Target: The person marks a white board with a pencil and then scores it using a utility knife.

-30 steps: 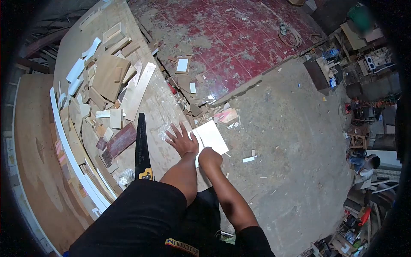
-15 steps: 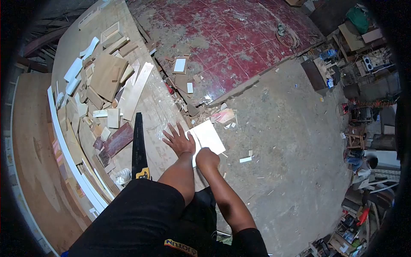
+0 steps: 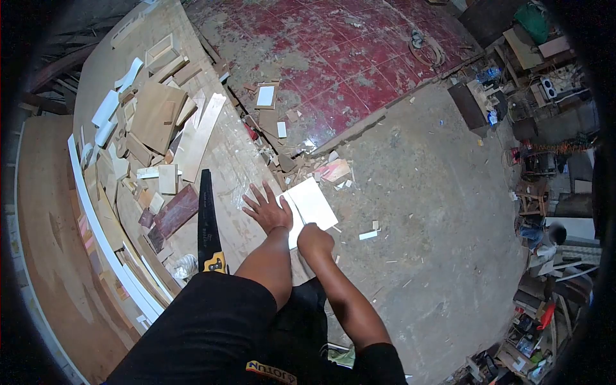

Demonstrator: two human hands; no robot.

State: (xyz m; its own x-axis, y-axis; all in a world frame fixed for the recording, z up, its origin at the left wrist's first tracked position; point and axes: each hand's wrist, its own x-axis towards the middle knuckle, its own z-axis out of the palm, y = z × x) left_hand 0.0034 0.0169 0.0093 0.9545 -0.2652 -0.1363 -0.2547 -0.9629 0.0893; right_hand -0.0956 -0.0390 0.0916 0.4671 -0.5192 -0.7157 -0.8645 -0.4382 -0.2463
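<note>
A white board (image 3: 312, 200) lies at the right edge of the wooden workbench (image 3: 240, 170) and juts out over the floor. My left hand (image 3: 267, 208) is spread flat, fingers apart, on the bench and the board's left part. Close to its right, my right hand (image 3: 314, 241) is closed in a fist over the board's lower part; a thin dark tool tip or line shows ahead of it, but what it grips is too small to name. A handsaw (image 3: 206, 218) with a yellow and black handle lies on the bench left of my left forearm.
Wood offcuts (image 3: 157, 115) are heaped on the bench's left side. Small scraps (image 3: 368, 235) dot the concrete floor (image 3: 436, 244). Red tiles (image 3: 359, 64) lie beyond. Tools and clutter (image 3: 532, 192) line the right side.
My right hand has shifted slightly right and down over the board. My left hand remains spread in the same place. The view has moved slightly.
</note>
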